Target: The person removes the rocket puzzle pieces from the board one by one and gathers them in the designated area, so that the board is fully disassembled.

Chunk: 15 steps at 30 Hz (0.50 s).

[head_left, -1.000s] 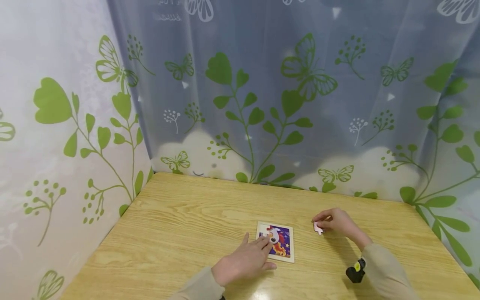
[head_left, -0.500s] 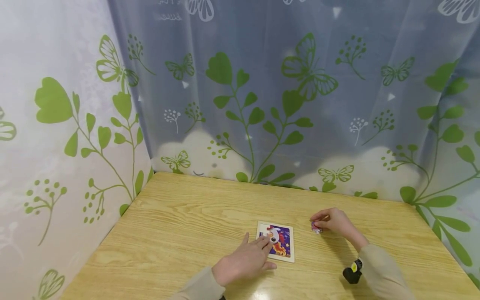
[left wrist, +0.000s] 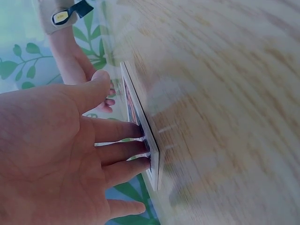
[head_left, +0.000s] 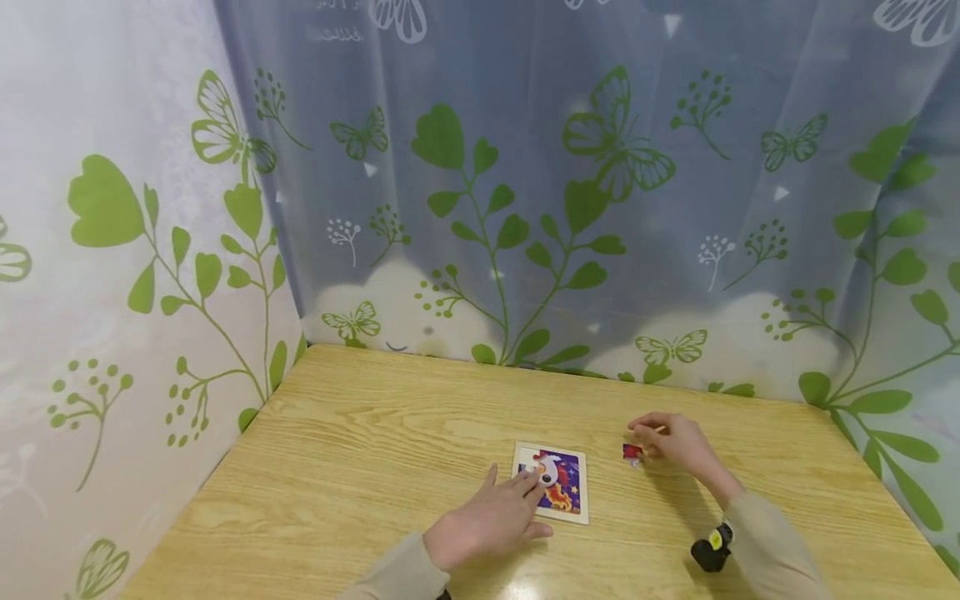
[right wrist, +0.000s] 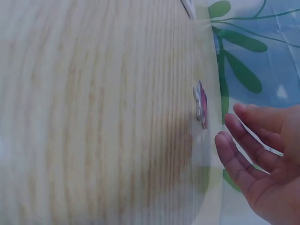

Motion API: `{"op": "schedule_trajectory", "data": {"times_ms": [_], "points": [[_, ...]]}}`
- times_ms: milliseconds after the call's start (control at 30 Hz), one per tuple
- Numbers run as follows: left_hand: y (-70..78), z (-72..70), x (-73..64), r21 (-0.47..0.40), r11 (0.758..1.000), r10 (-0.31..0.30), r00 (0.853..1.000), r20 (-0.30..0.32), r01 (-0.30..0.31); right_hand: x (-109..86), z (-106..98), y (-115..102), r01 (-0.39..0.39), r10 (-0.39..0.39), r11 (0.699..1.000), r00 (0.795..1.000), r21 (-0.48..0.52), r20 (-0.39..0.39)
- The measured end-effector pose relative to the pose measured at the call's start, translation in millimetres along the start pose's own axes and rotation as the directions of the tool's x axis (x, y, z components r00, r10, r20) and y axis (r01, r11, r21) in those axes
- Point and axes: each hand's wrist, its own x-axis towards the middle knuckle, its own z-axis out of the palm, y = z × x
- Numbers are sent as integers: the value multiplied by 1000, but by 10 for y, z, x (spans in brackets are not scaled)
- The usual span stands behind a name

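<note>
My left hand (head_left: 491, 518) rests its straight fingertips on a square jigsaw puzzle (head_left: 568, 487) in a pale frame. The puzzle picture has a white character, orange flames and a purple starry ground; the fingers cover part of its left side. From the left wrist, three fingers touch the face of the puzzle (left wrist: 140, 112), with the thumb held away. To the right, a small red and purple puzzle piece (head_left: 632, 452) lies on the table. Just beside it hovers my right hand (head_left: 678, 444), its fingers relaxed and apart from the piece (right wrist: 201, 105) in the right wrist view.
A wood-grain table (head_left: 375, 433) spreads under both hands. Behind and along the sides hangs a curtain (head_left: 480, 208) printed with green leaves and butterflies. A black strap device (head_left: 710, 550) sits on the right wrist.
The right hand turned the puzzle piece from its pale pink side to its red and purple side, then let it go on the table. The left hand stayed on the puzzle.
</note>
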Motion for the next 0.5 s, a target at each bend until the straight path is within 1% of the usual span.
{"op": "schedule_trajectory", "data": {"times_ms": [167,300,500], "points": [[-7,-6,-9,-17,1000,6,1000,-13,-6,-80,3,-39,9,-8,1000,999,24,-52],[-17,-13,-18,-5,1000,18,999,-36,-18,-175,20,-105,42,-41,999,994,7,-97],[-37,-22,-13,-2,999,32,997,-69,-32,-253,98,-241,95,-90,995,984,25,-152]]}}
